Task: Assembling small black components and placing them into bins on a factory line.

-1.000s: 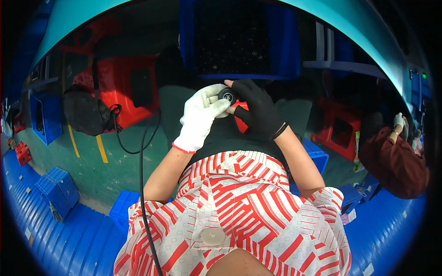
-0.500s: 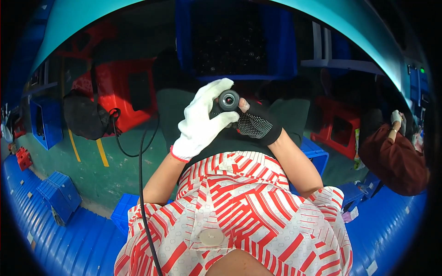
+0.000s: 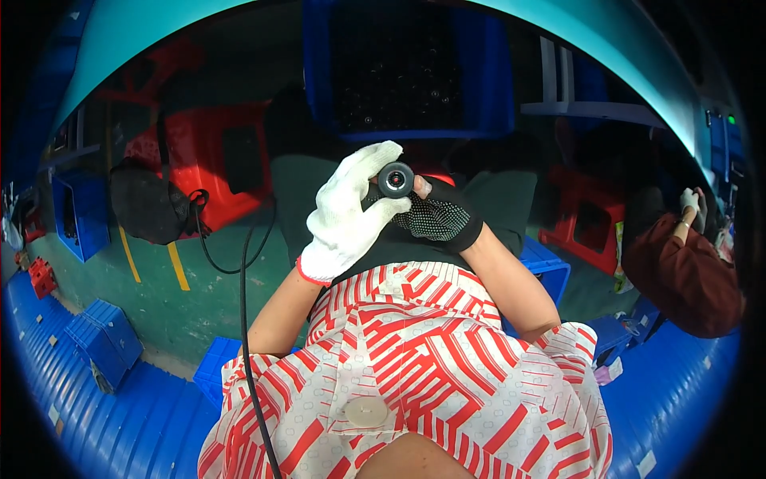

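Both my hands hold a small black cylinder with a ringed round end over my lap, that end facing up. My left hand, in a white knit glove with a red cuff edge, curves its fingers and thumb around the cylinder's left side. Against the lower right side presses my right hand, in a black fingerless glove with pale dots, its bare fingertip touching near the rim. The lower part of the cylinder is hidden by the gloves, so I cannot tell its length.
Ahead stands a blue crate with many small dark rings inside, below a teal table edge. Red stools flank me, a black bag on the left one. A black cable hangs at left. A co-worker in a brown top sits at right.
Both hands and the black cylinder have dropped very slightly toward me. My grip on it looks the same.
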A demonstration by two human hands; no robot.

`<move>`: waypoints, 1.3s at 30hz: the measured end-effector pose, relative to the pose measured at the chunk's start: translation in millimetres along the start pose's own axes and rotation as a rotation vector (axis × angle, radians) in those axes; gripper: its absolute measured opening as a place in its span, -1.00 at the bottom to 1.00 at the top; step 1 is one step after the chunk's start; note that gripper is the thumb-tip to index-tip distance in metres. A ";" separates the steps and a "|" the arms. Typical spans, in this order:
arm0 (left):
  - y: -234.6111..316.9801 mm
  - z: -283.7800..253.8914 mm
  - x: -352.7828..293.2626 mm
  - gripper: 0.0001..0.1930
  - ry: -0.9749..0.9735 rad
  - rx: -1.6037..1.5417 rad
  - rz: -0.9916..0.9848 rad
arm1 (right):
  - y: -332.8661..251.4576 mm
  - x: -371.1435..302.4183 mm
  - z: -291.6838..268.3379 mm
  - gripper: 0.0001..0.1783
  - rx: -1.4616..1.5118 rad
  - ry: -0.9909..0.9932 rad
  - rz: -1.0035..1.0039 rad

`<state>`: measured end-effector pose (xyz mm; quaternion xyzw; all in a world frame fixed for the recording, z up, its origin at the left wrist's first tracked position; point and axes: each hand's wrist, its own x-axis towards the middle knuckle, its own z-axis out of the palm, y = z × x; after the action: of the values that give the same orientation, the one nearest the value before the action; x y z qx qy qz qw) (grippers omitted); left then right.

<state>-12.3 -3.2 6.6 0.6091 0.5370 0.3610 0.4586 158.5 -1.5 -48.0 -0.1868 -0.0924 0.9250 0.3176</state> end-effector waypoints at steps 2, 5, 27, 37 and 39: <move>-4.4 0.9 2.1 -0.41 0.001 -0.010 -0.003 | -1.9 2.6 0.2 -0.52 0.000 -0.005 0.002; -0.8 6.7 2.9 -0.33 0.013 -0.104 -0.063 | -13.8 -1.7 13.4 -0.57 -0.059 0.077 -0.035; -93.2 -4.4 26.5 -0.58 0.256 -0.212 -0.454 | -394.2 -0.5 49.9 -0.61 -2.256 1.164 -1.287; -80.4 8.7 27.7 -0.60 0.194 -0.083 -0.524 | -484.8 44.8 29.1 -0.50 -2.179 1.363 -1.484; -86.2 7.2 27.4 -0.59 0.184 -0.084 -0.510 | -458.9 36.8 32.3 -0.55 -2.230 1.323 -1.222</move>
<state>-29.0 22.8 -78.8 0.3993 0.6970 0.3098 0.5087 372.5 378.2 103.8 -0.6543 -0.6591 -0.1640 0.3326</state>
